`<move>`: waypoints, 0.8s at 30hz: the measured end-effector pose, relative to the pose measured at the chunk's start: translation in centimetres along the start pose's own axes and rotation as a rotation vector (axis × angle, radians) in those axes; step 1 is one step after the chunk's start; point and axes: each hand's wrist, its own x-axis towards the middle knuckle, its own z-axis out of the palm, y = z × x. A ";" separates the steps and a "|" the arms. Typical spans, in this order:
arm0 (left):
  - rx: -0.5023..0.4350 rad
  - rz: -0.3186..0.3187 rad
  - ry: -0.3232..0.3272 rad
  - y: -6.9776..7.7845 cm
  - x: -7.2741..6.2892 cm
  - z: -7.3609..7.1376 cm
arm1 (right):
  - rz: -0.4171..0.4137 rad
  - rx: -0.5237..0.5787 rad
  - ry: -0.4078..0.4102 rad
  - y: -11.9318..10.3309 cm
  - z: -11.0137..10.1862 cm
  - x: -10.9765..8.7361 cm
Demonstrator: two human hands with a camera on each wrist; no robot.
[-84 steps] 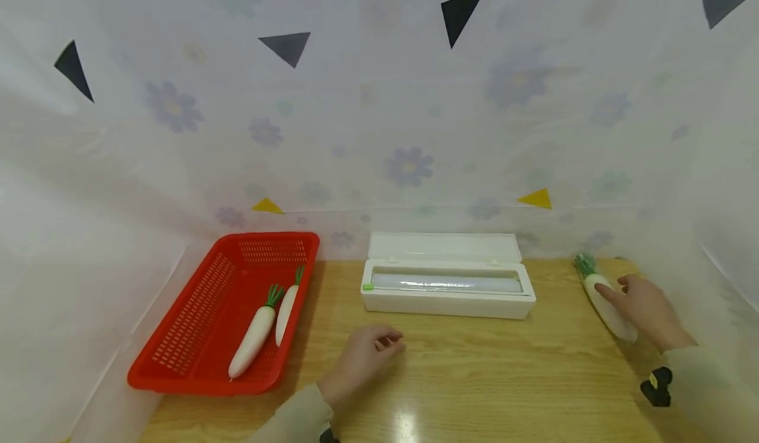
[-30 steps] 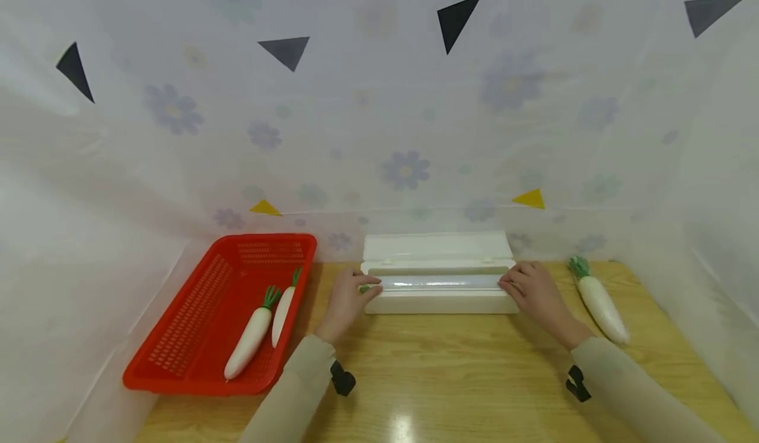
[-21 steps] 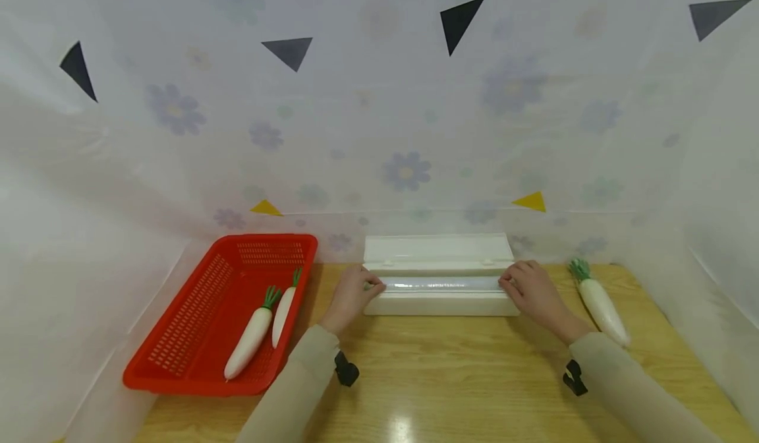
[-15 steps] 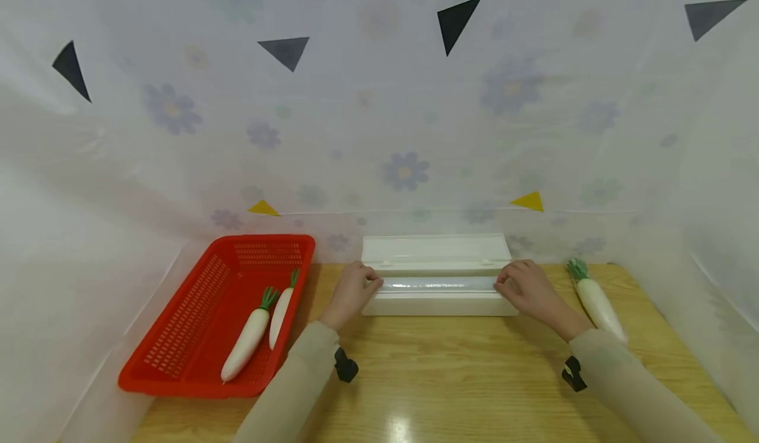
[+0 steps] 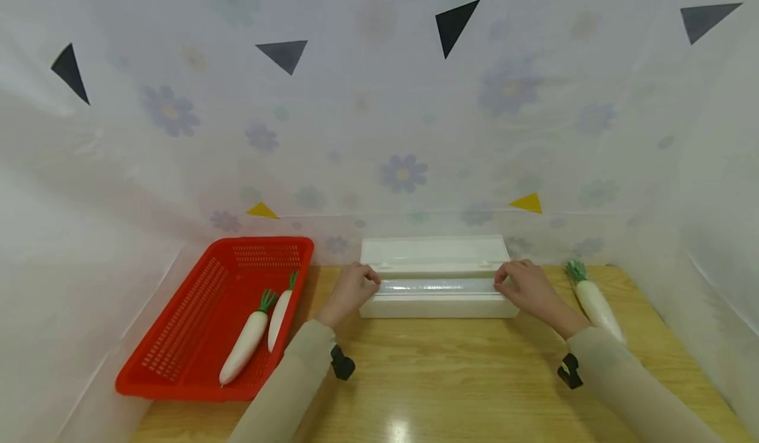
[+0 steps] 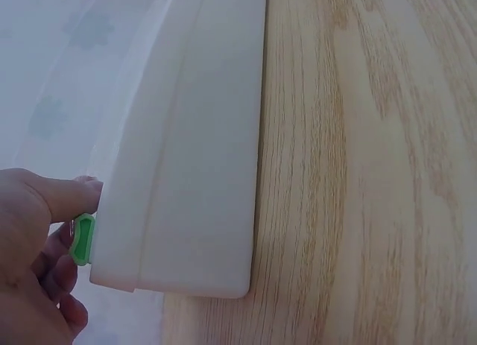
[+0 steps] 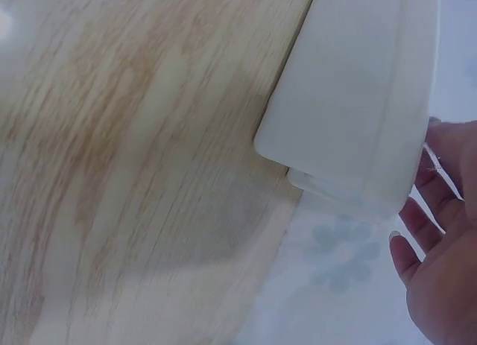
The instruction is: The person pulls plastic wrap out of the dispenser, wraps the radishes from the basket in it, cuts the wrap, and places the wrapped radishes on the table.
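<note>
A white cling film dispenser [image 5: 439, 308] lies on the table with its lid [image 5: 435, 250] raised at the back. Inside it shows the shiny roll of cling film [image 5: 435, 287]. My left hand [image 5: 350, 291] pinches the film's edge at the left end, thumb against fingertips. Close by those fingers, in the left wrist view, is a green slider [image 6: 83, 239]. My right hand [image 5: 526, 291] pinches the film at the right end. A little of the clear film glints between its thumb and fingers in the right wrist view, and the other fingers are loosely bent.
A red plastic basket [image 5: 172, 311] stands at the left with two white radishes [image 5: 244, 349] in it. Another radish [image 5: 597, 308], glossy and green-topped, lies at the right beyond my right hand. A pale flowered sheet [image 5: 403, 126] hangs behind the wooden table [image 5: 439, 370].
My right hand has left the radish at the right, and my left hand has come up from the table's middle. Both now pinch the film at the dispenser. Lately they have barely moved.
</note>
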 end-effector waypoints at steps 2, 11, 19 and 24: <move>-0.009 0.005 0.020 -0.3 0.2 0.1 | 0.017 0.003 -0.010 -0.2 0.0 0.0; 0.041 0.001 0.061 -0.4 0.3 0.0 | 0.132 0.017 -0.016 -0.9 -0.4 0.3; 0.028 -0.105 0.142 0.1 0.1 -0.3 | 0.119 0.050 0.007 -0.8 -1.0 0.2; -0.002 -0.139 0.161 0.2 0.2 -0.5 | 0.120 0.058 0.013 -0.7 -1.6 0.5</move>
